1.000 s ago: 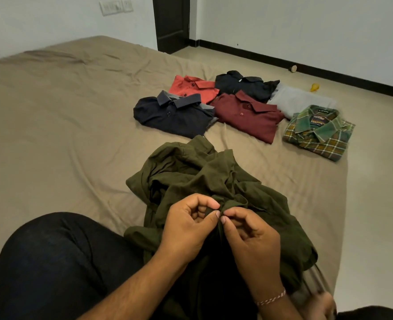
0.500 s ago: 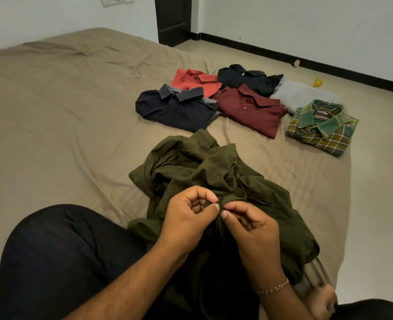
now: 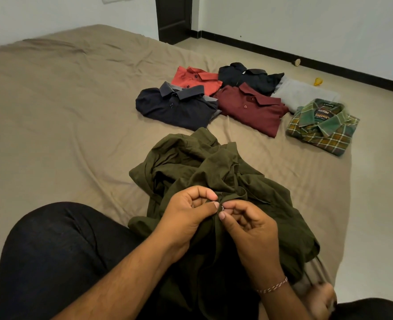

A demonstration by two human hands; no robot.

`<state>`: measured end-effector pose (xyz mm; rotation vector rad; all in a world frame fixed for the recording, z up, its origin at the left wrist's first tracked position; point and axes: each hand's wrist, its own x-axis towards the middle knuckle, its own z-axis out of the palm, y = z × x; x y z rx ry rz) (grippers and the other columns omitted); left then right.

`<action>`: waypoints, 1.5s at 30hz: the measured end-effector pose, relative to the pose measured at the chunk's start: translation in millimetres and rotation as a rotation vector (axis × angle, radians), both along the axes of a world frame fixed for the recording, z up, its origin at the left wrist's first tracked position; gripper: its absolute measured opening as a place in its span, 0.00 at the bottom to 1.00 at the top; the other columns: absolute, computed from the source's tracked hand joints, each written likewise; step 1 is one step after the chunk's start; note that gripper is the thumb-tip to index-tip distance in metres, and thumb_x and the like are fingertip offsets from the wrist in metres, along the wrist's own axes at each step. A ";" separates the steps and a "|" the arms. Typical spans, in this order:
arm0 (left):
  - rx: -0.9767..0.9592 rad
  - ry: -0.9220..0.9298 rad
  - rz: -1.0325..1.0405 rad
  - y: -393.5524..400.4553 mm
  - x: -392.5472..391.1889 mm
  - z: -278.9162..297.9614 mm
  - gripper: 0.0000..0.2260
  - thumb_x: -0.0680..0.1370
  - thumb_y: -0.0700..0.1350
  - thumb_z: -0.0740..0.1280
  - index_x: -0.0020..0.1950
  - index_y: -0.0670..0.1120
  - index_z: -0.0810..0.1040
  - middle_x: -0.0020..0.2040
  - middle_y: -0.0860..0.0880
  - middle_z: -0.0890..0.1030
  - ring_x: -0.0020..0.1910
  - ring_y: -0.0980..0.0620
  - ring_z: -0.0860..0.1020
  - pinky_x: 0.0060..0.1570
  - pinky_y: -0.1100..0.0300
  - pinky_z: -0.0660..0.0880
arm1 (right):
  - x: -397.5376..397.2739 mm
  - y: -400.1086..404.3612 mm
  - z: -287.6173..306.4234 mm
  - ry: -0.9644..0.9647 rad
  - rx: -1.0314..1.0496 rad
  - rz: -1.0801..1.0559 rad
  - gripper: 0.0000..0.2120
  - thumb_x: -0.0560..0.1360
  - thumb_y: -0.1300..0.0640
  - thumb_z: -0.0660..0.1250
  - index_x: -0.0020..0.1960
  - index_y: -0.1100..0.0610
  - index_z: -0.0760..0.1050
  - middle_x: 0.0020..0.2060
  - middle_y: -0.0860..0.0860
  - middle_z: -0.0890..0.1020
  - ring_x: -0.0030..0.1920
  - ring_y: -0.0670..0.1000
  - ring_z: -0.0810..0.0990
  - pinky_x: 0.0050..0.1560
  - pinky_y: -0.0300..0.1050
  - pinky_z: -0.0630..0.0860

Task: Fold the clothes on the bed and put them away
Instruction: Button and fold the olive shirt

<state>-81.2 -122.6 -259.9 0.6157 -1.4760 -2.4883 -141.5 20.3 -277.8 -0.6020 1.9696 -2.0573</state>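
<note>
Bed (image 3: 52, 116) bears olive shirt (image 3: 214, 172), pinched by left hand (image 3: 186, 213), right hand (image 3: 251, 225).

Crumpled shirt (image 3: 214, 172) on bed (image 3: 52, 116), frame centre, both hands at its lower edge. Folded shirts (image 3: 244, 100) clustered above, upper right. Door (image 3: 173, 17) top centre.

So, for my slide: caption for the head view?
Both hands pinch an olive shirt's button; six folded garments behind.
</note>
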 end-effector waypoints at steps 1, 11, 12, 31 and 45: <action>0.008 -0.005 -0.015 -1.3 0.1 -0.2 0.06 0.78 0.30 0.70 0.50 0.40 0.81 0.40 0.41 0.83 0.39 0.48 0.84 0.41 0.60 0.82 | 0.2 0.3 0.1 0.015 0.010 -0.002 0.11 0.73 0.69 0.75 0.49 0.55 0.84 0.44 0.52 0.87 0.43 0.49 0.85 0.46 0.39 0.82; -0.176 -0.133 -0.122 -12.9 2.0 -4.5 0.07 0.75 0.44 0.78 0.47 0.40 0.87 0.45 0.37 0.85 0.47 0.39 0.80 0.50 0.48 0.75 | 0.1 3.1 -1.4 0.233 0.146 -0.090 0.14 0.71 0.69 0.77 0.48 0.51 0.85 0.40 0.48 0.85 0.39 0.50 0.85 0.41 0.42 0.84; -0.259 -0.133 -0.126 -11.3 2.8 -2.7 0.06 0.77 0.44 0.76 0.47 0.42 0.88 0.46 0.40 0.87 0.48 0.41 0.83 0.53 0.48 0.79 | -0.2 3.6 -1.5 0.295 0.180 -0.108 0.13 0.71 0.68 0.78 0.48 0.51 0.85 0.39 0.46 0.85 0.38 0.49 0.84 0.40 0.42 0.83; -0.164 -0.030 -0.118 -0.7 6.0 4.1 0.10 0.81 0.37 0.68 0.50 0.28 0.80 0.42 0.39 0.84 0.41 0.48 0.84 0.44 0.60 0.81 | 9.5 -3.8 4.3 -0.068 0.038 -0.143 0.06 0.76 0.65 0.73 0.47 0.55 0.86 0.35 0.54 0.85 0.35 0.48 0.83 0.39 0.40 0.81; -0.670 -0.069 -0.084 -31.7 -3.9 11.3 0.22 0.77 0.27 0.66 0.62 0.49 0.85 0.34 0.51 0.82 0.27 0.51 0.73 0.33 0.59 0.74 | 10.1 -2.5 1.1 0.020 0.251 0.062 0.29 0.74 0.72 0.70 0.68 0.48 0.72 0.52 0.45 0.86 0.51 0.49 0.86 0.51 0.48 0.84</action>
